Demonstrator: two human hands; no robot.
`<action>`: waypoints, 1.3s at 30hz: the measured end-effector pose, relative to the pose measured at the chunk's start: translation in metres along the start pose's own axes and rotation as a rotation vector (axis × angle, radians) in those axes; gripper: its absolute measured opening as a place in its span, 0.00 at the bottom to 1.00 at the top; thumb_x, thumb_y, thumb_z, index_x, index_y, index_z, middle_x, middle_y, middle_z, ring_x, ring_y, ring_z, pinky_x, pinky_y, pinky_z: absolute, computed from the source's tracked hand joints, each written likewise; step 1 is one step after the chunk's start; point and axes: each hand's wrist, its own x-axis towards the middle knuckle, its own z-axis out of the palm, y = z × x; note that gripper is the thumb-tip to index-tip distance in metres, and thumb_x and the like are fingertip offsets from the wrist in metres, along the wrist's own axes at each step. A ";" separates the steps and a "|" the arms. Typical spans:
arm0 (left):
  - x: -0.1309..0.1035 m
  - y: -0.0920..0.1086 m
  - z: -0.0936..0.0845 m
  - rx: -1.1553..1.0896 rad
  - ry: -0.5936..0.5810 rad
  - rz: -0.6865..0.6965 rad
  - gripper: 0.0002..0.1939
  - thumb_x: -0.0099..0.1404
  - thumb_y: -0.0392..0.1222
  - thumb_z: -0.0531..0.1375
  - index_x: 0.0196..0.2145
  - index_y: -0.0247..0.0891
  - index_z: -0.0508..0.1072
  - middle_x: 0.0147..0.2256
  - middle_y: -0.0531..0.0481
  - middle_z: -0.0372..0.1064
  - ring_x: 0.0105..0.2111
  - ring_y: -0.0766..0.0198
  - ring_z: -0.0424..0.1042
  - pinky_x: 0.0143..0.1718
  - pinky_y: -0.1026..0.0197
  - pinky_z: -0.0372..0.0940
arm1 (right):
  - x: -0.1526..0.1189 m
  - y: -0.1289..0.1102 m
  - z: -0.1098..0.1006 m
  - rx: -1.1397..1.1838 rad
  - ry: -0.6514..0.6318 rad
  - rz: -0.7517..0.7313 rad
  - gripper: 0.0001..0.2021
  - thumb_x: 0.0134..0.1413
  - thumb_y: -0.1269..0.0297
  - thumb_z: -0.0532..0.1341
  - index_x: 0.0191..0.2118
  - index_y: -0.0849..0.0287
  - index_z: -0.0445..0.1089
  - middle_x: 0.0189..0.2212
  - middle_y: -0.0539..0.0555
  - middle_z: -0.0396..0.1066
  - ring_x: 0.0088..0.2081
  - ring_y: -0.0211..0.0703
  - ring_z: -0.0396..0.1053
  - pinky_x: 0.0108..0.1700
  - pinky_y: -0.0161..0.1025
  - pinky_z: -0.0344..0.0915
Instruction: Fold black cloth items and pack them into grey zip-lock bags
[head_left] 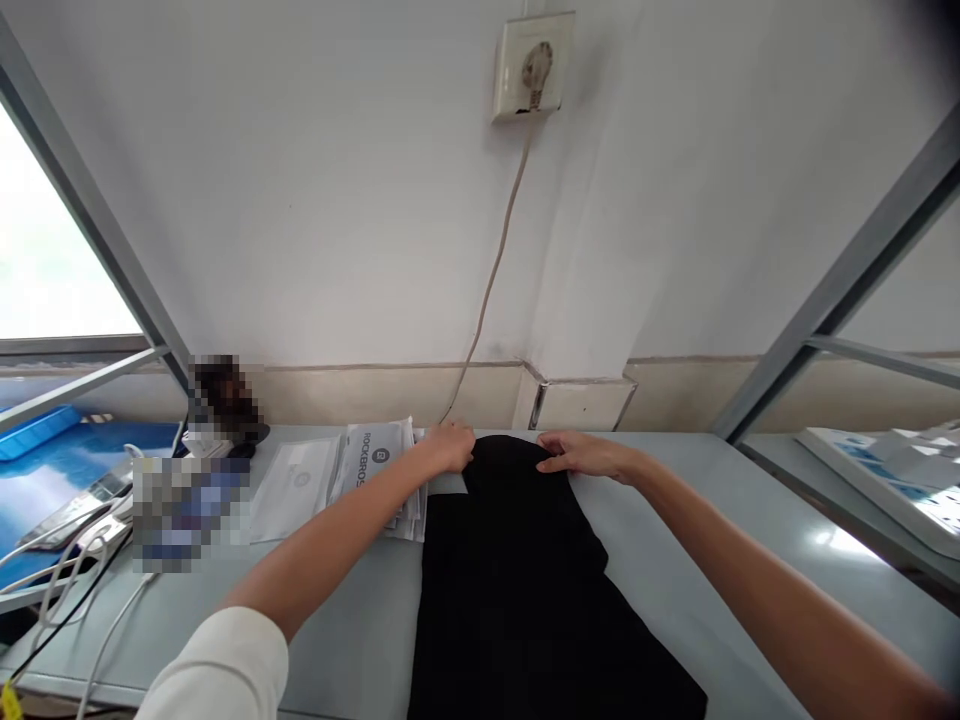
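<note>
A black garment (517,590) lies spread on the grey table, its narrower end at the back and its wider part running out of view at the front. The left edge of that narrow end is gripped by my left hand (451,447), fingers curled closed. On the opposite edge, my right hand (577,454) pinches the cloth between thumb and fingers. Just left of my left hand is a stack of plastic packages (379,460) with printed lettering, partly covered by my forearm. The exact type of garment cannot be made out.
Another pale flat package (296,485) lies to the left, near white cables (97,560) and a blurred patch. A blue tray (37,432) is at far left. Grey metal frame bars (832,290) slope at both sides. A cord (495,270) hangs from the wall socket (534,68) behind the table.
</note>
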 end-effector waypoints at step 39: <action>-0.193 0.048 0.085 -0.082 0.291 0.473 0.29 0.72 0.59 0.60 0.58 0.33 0.67 0.68 0.34 0.58 0.72 0.41 0.51 0.71 0.40 0.52 | -0.189 -0.029 0.094 -0.226 -0.056 -0.142 0.44 0.55 0.59 0.71 0.73 0.30 0.51 0.71 0.48 0.59 0.69 0.64 0.59 0.65 0.56 0.67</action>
